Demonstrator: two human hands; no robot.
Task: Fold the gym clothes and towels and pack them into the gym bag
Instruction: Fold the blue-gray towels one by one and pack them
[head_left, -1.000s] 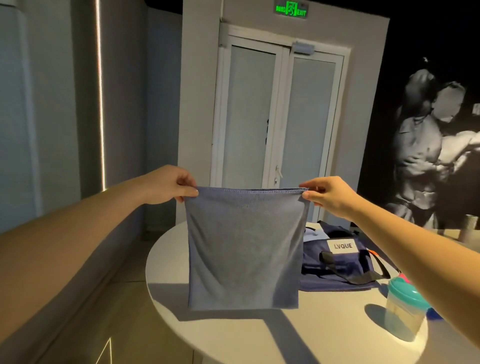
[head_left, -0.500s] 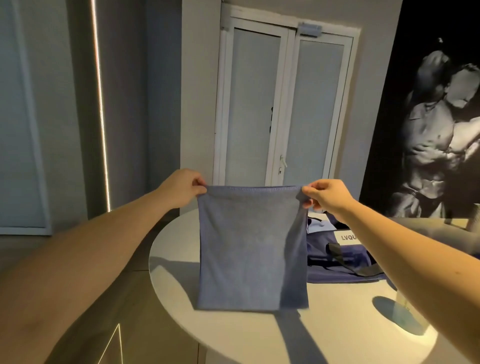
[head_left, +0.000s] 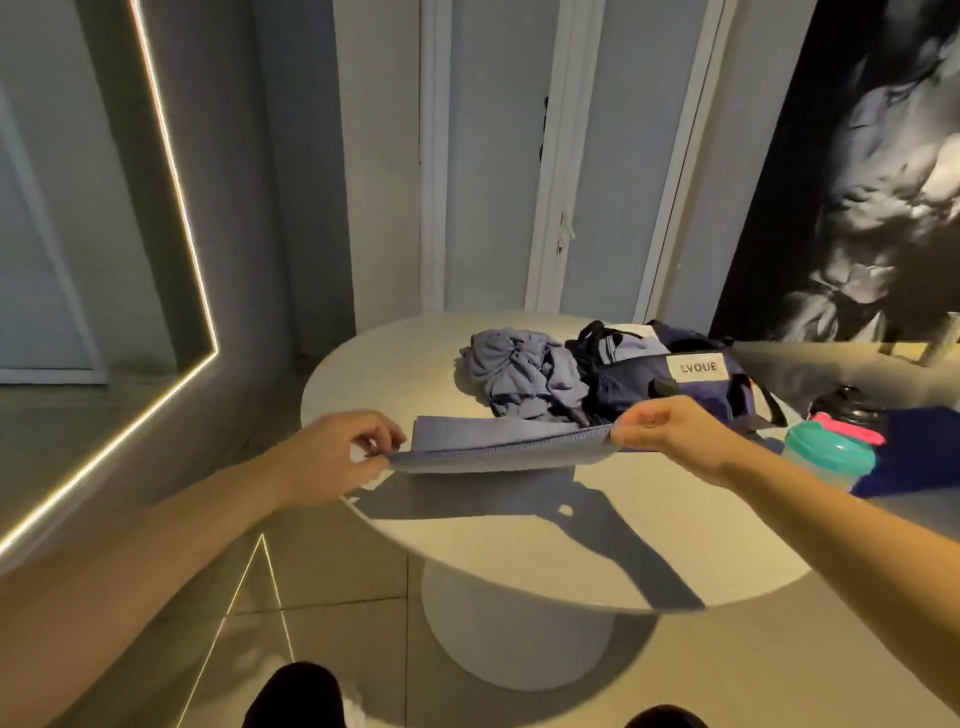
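Observation:
A blue-grey towel (head_left: 498, 447) lies folded over itself, nearly flat just above the round white table (head_left: 519, 551). My left hand (head_left: 337, 452) pinches its near left corner. My right hand (head_left: 670, 431) pinches its near right corner. Behind the towel lies a crumpled blue-grey garment (head_left: 524, 379). To its right sits the navy gym bag (head_left: 675, 384) with a white LVQUE label, open at the top with light fabric showing inside.
A clear shaker bottle with a teal lid (head_left: 826, 457) stands at the table's right, beside a dark blue cloth (head_left: 914, 457) and a black and pink object (head_left: 847, 421). White double doors stand behind the table. My shoes show at the bottom edge.
The towel hung upright from both hands before; now it is lowered and laid over toward the table. The view has tilted down, revealing the crumpled garment.

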